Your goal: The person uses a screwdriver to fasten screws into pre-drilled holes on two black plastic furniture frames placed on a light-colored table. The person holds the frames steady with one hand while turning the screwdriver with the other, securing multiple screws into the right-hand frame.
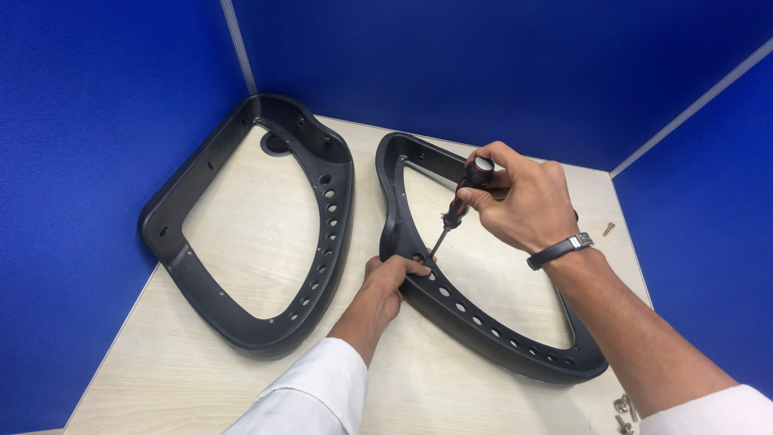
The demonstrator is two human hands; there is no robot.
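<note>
Lying flat on the tabletop (451, 395), right black frame (483, 318), long axis running from far left toward near right. Slanting down-left into its inner rim, screwdriver (455, 211), right hand (523, 201) wrapping the handle tight, above and right of the tip. Pinching the rim beside the tip, left hand (390, 278), nearer.
</note>
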